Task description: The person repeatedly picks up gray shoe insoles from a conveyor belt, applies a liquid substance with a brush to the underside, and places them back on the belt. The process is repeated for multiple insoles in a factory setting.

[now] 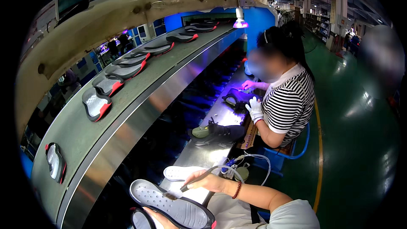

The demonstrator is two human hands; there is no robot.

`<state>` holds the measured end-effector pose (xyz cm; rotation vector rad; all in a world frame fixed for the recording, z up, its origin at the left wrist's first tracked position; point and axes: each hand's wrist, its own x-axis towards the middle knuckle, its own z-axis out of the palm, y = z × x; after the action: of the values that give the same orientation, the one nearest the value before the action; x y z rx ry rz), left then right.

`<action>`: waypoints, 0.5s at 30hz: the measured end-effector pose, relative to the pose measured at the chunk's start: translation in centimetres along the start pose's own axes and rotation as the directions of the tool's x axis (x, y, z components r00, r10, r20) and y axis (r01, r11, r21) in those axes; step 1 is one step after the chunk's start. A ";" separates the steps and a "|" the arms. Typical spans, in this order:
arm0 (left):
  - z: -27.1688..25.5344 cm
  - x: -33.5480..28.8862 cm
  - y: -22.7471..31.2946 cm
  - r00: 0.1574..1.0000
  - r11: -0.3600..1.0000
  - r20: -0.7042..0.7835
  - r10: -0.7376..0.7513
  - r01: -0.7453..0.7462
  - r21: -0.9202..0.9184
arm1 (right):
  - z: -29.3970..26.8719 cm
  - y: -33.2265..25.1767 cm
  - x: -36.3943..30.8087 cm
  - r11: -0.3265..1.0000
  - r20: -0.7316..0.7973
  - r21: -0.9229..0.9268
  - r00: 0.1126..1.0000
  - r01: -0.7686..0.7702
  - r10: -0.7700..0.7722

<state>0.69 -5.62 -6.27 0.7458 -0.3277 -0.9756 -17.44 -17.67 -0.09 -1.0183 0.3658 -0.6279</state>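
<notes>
My right hand is closed on the handle of a brush, which has a pale tube running from its upper end. Its dark bristles touch the grey, dimpled inner face of a shoe sole with a black rim and a red heel tip. Under that sole, at the lower edge of the view, my left hand grips it, with most of the fingers hidden. A second grey sole shows beside the left hand, partly cut off. Just beyond lies a white sole-shaped piece on the metal bench.
On my left a green conveyor belt carries several black, grey and red soles. A dark shoe rests on the bench. Ahead, a co-worker in a striped shirt sits under a purple lamp, handling a dark shoe part.
</notes>
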 end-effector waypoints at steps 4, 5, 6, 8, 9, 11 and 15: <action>0.4 0.6 -0.3 1.000 0.991 -0.004 0.002 -0.003 -0.132 | 1.0 0.2 0.1 0.996 0.034 -0.081 0.999 -0.035 0.038; -0.2 0.6 -0.4 0.999 0.995 -0.008 0.046 -0.046 -0.087 | 1.2 0.2 0.3 0.996 0.029 -0.048 0.997 -0.072 0.074; -0.7 1.1 -0.4 0.998 0.993 0.055 0.008 -0.002 -0.115 | 1.5 0.2 0.5 1.000 0.084 0.004 0.996 -0.026 0.026; -1.8 1.4 -0.6 0.988 0.965 -0.094 0.124 -0.098 0.244 | 1.9 0.1 1.0 1.000 0.117 0.024 0.993 -0.017 0.014; -2.3 1.3 -0.5 0.975 0.929 -0.181 0.131 -0.057 0.366 | 2.1 0.0 1.4 0.997 0.108 0.066 0.994 -0.032 0.025; -2.0 1.2 -0.8 0.949 0.959 -0.306 0.073 0.017 0.283 | 2.4 -0.5 2.1 0.997 0.051 -0.053 0.996 -0.065 0.067; 0.7 -0.8 -1.3 0.996 0.985 -0.048 -0.070 0.061 -0.163 | 3.3 -1.3 4.3 0.986 0.009 -0.143 0.996 -0.081 0.083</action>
<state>-0.96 -5.75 -6.60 0.6375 -0.1757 -1.0291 -12.72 -18.65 2.71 -1.1383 0.4423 -0.5248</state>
